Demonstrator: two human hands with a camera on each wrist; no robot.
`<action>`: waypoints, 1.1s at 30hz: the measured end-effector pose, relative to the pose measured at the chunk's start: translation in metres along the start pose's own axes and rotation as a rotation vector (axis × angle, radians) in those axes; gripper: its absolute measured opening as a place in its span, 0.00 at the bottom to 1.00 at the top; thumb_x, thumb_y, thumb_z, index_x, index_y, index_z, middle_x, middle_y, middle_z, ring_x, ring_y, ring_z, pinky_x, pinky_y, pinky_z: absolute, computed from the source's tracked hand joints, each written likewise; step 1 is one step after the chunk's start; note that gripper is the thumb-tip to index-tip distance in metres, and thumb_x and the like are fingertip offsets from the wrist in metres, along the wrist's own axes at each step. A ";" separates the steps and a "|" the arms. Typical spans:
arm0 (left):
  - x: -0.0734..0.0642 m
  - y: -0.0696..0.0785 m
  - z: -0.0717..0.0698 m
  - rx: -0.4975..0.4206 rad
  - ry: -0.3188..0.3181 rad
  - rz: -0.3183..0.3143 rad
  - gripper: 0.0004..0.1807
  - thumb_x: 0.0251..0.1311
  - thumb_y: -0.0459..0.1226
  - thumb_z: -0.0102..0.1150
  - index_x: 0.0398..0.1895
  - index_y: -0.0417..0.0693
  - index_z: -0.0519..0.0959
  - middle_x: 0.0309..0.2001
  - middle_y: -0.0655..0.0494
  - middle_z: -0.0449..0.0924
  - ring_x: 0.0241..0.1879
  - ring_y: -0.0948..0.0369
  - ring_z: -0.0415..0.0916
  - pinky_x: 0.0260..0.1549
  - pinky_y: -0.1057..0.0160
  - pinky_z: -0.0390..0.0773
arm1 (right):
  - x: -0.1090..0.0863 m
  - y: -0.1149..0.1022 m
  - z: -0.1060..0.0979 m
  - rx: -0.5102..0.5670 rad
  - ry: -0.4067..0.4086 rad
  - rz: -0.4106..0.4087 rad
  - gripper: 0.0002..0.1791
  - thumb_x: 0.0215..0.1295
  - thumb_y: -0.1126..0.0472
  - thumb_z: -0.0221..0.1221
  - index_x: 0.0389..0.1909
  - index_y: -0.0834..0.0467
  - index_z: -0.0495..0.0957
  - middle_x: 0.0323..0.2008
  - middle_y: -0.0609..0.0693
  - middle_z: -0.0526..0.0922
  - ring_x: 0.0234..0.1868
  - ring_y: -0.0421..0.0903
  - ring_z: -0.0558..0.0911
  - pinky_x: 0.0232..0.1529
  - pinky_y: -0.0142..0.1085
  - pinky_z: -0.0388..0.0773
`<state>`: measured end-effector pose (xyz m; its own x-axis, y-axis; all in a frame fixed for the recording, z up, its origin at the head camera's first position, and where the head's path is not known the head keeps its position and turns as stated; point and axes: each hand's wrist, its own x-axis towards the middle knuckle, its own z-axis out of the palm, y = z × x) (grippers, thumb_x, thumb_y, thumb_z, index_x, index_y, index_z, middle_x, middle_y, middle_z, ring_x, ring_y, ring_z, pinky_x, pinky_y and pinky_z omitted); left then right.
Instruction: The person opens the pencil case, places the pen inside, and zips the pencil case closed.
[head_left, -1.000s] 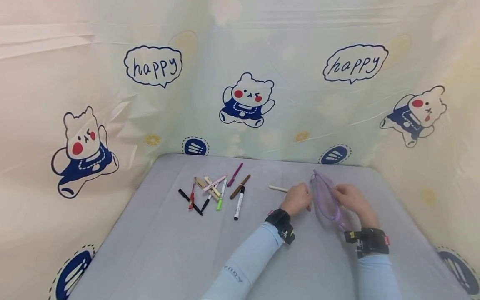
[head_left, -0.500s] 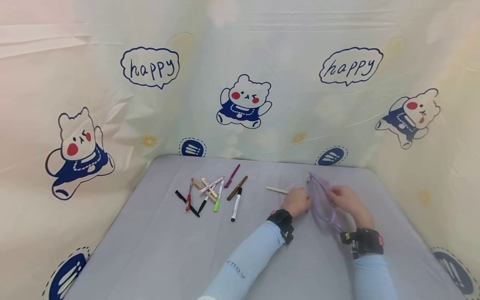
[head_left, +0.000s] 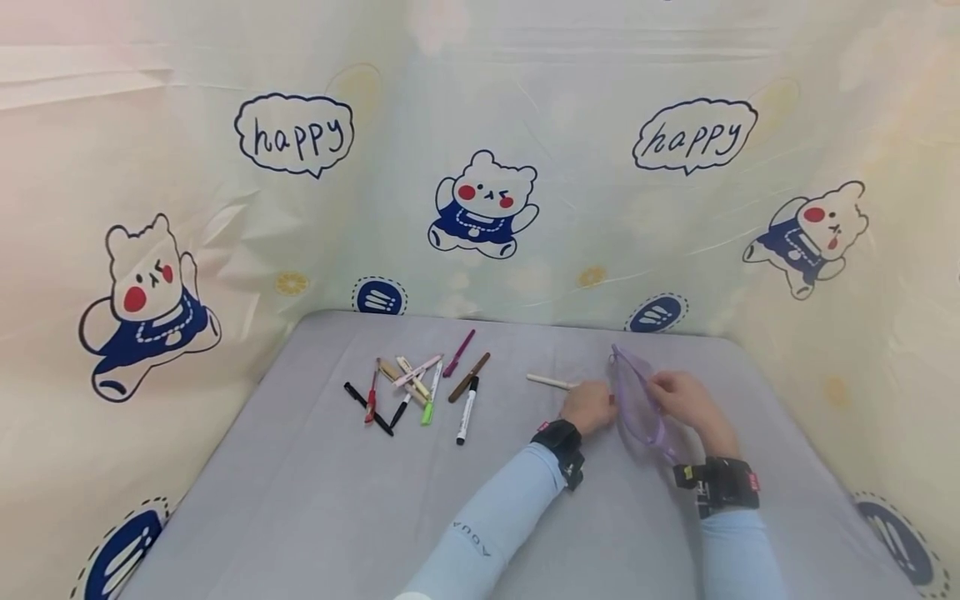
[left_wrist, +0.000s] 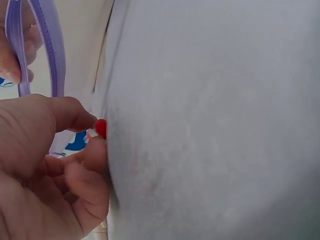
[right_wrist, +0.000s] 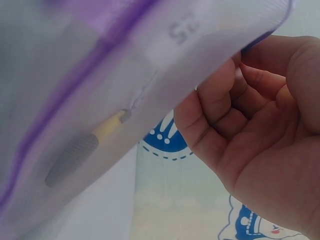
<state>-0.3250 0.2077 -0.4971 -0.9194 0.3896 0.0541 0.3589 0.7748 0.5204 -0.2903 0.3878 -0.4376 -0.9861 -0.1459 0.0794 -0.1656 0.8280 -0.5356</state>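
Note:
In the head view my right hand pinches the upper rim of a see-through purple zippered pencil pouch, whose mouth gapes toward the left. Through its wall, the right wrist view shows a yellow-and-grey pen-like object. Just left of the pouch is my left hand, low over the table. Its thumb and fingertip pinch a red-ended pen; the rest of the pen is hidden. A beige pen lies on the table behind the left hand, its right end covered.
On the grey table to the left lie several scattered pens, among them a black-and-white marker, a brown pen, a magenta pen and a red pen. A printed curtain closes off the back and sides.
The head view has shifted slightly, so the scene sits further left. My left hand has edged closer to the pouch mouth. The right hand keeps its hold on the rim.

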 end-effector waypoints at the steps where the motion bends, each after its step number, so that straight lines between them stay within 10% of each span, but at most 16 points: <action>1: 0.000 0.000 -0.001 0.001 -0.005 -0.002 0.24 0.60 0.42 0.58 0.10 0.55 0.60 0.10 0.64 0.56 0.11 0.66 0.57 0.10 0.68 0.54 | 0.000 0.001 0.000 0.001 0.002 -0.001 0.11 0.71 0.63 0.53 0.34 0.66 0.80 0.22 0.51 0.79 0.24 0.42 0.76 0.28 0.36 0.74; 17: 0.005 -0.005 -0.009 -0.083 -0.123 -0.081 0.22 0.58 0.50 0.62 0.12 0.51 0.72 0.11 0.60 0.70 0.11 0.64 0.66 0.11 0.67 0.62 | 0.001 0.008 -0.001 0.004 -0.002 0.037 0.12 0.71 0.61 0.52 0.38 0.67 0.80 0.23 0.51 0.80 0.25 0.43 0.77 0.28 0.35 0.74; 25: 0.010 -0.019 -0.017 -0.326 -0.238 -0.194 0.18 0.61 0.44 0.61 0.14 0.50 0.80 0.11 0.59 0.77 0.10 0.63 0.68 0.11 0.67 0.64 | 0.003 0.012 -0.001 0.008 -0.002 0.020 0.13 0.71 0.61 0.52 0.37 0.67 0.80 0.22 0.52 0.80 0.24 0.42 0.77 0.27 0.34 0.74; 33: 0.009 -0.020 -0.023 -0.487 -0.212 -0.186 0.18 0.61 0.44 0.58 0.14 0.51 0.81 0.12 0.59 0.79 0.12 0.64 0.70 0.13 0.68 0.63 | -0.003 0.011 -0.003 0.046 0.012 -0.043 0.14 0.69 0.60 0.52 0.35 0.67 0.79 0.21 0.50 0.79 0.22 0.40 0.76 0.25 0.34 0.74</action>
<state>-0.3441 0.1842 -0.4875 -0.8896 0.3988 -0.2226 0.0320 0.5406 0.8407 -0.2895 0.3987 -0.4412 -0.9781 -0.1744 0.1131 -0.2077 0.7951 -0.5699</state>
